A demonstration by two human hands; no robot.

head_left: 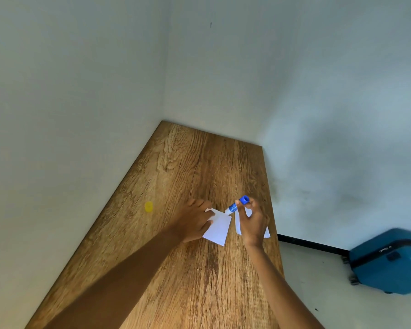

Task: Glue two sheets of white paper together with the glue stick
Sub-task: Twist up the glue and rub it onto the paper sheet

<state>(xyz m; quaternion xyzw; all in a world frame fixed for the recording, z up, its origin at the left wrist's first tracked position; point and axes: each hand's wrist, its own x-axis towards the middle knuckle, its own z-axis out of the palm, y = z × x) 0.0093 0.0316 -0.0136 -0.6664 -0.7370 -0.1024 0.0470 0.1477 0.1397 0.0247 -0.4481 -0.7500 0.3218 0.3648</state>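
Note:
A small white paper sheet (218,227) lies flat on the wooden table (199,162). My left hand (193,222) presses on its left edge, fingers spread over the paper. My right hand (253,220) grips a blue glue stick (237,205), tilted, with its white tip touching the upper right corner of that sheet. A second white sheet (239,225) lies to the right, mostly hidden under my right hand, close to the table's right edge.
A small yellow round cap (148,207) sits on the table to the left of my hands. Walls border the table at the left and the back. A blue wheeled suitcase (387,262) stands on the floor at the right.

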